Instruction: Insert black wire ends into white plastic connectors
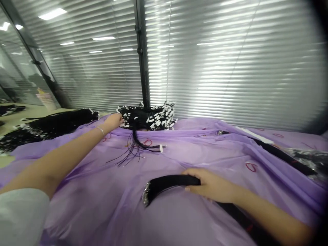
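My left hand is stretched far out and touches the left end of a pile of black cords with white tags at the back of the table; whether it grips any cord is hidden. A few loose black cords trail from that pile toward me. My right hand is closed around a thick bundle of black cords whose metal-tipped ends fan out at the left, near the table's front.
A purple plastic sheet covers the table. Another heap of black cords lies at the far left. A long black bundle and a white strip lie at the right. Closed blinds stand behind.
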The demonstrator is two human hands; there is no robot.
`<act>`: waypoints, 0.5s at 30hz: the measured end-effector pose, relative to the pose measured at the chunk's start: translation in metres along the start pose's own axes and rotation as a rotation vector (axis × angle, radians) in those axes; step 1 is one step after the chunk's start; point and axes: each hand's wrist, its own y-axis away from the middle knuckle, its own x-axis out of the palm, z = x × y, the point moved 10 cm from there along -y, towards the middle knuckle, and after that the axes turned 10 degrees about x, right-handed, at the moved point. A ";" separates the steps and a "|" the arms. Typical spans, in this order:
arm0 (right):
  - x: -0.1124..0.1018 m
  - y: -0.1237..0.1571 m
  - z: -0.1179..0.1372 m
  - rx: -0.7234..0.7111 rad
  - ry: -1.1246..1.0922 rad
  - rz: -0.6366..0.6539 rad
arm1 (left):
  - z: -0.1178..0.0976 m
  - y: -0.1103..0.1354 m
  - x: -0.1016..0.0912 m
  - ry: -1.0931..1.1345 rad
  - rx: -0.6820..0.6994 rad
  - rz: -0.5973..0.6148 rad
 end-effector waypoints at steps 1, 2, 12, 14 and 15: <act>0.000 0.000 -0.001 0.013 -0.007 0.004 | 0.001 -0.007 -0.003 -0.021 -0.019 -0.046; 0.001 0.000 -0.001 0.006 -0.014 0.006 | 0.001 -0.013 -0.006 -0.036 -0.023 -0.081; 0.002 -0.001 -0.003 -0.023 -0.058 0.033 | -0.073 -0.055 0.021 0.059 0.393 0.183; 0.000 -0.002 -0.003 -0.042 -0.048 0.019 | -0.078 -0.056 0.015 0.070 0.406 0.170; -0.001 -0.002 -0.003 -0.044 -0.043 0.014 | -0.079 -0.055 0.010 0.079 0.408 0.156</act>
